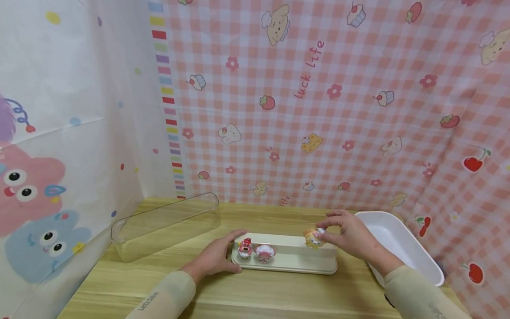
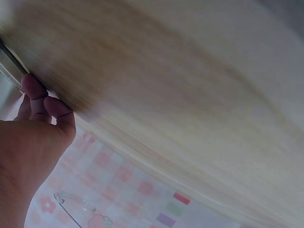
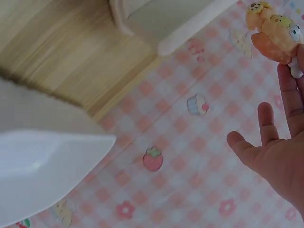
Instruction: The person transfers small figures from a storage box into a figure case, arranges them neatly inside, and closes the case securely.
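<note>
A cream stepped tray lies on the wooden table. Two small pink figurines stand on its lower step at the left end. My left hand rests against that left end, fingers on the rim. My right hand pinches a small orange figurine at the tray's upper step, right of middle. The right wrist view shows the orange figurine at my fingertips, other fingers spread. In the left wrist view my left fingers lie against a blurred pale surface.
A clear plastic cover lies at the back left on the wooden table. A white tub stands at the right, just behind my right forearm. Patterned cloth walls close in the left, back and right sides.
</note>
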Motion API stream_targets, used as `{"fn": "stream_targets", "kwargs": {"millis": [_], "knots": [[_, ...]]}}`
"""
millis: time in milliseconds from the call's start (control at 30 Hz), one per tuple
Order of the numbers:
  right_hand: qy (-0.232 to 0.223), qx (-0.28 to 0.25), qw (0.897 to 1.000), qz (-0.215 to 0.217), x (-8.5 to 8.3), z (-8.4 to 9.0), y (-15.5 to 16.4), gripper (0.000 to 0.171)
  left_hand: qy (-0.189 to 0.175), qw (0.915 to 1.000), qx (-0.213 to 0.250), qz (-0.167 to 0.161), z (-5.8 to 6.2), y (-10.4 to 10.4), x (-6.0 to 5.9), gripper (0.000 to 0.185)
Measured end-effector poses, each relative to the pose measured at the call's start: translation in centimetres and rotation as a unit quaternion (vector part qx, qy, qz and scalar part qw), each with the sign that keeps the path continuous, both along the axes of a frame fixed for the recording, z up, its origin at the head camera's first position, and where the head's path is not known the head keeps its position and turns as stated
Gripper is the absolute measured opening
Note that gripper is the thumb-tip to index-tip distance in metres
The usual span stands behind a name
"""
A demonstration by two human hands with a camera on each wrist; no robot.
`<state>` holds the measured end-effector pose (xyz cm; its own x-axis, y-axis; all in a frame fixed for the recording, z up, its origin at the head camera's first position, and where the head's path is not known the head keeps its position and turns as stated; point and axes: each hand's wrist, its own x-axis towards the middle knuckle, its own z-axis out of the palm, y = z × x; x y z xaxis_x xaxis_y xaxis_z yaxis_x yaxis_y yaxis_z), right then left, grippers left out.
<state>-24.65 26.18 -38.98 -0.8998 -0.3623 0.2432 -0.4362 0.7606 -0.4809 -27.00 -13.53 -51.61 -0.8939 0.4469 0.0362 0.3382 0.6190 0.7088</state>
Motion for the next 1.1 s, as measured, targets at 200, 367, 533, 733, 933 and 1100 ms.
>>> {"fn": "stream_targets", "kwargs": {"millis": [200,367,533,733,933,1100], "knots": [[-0.024,-0.009,0.999,0.037,-0.5,-1.4,-2.3,0.017,0.001,1.0000,0.000,-0.003,0.1,0.0,-0.1,0.108],[-0.009,0.006,0.999,0.047,-0.6,-2.8,-3.8,0.015,-0.002,1.0000,0.001,-0.002,0.2,0.0,0.0,0.108],[0.003,0.017,0.998,0.057,-0.7,-4.2,-4.8,0.015,-0.002,1.0000,-0.001,0.001,0.2,0.0,0.1,0.109],[-0.013,0.005,0.998,0.068,-1.0,-5.1,-5.3,0.014,-0.005,1.0000,0.000,0.002,0.1,0.0,0.1,0.109],[-0.030,0.000,0.998,0.055,-1.1,-5.6,-5.3,0.014,0.002,1.0000,-0.002,0.001,-0.2,0.0,-0.1,0.108],[-0.028,0.000,0.998,0.053,-1.2,-5.8,-5.3,0.013,0.005,1.0000,-0.002,0.001,-0.3,-0.1,-0.1,0.109]]}}
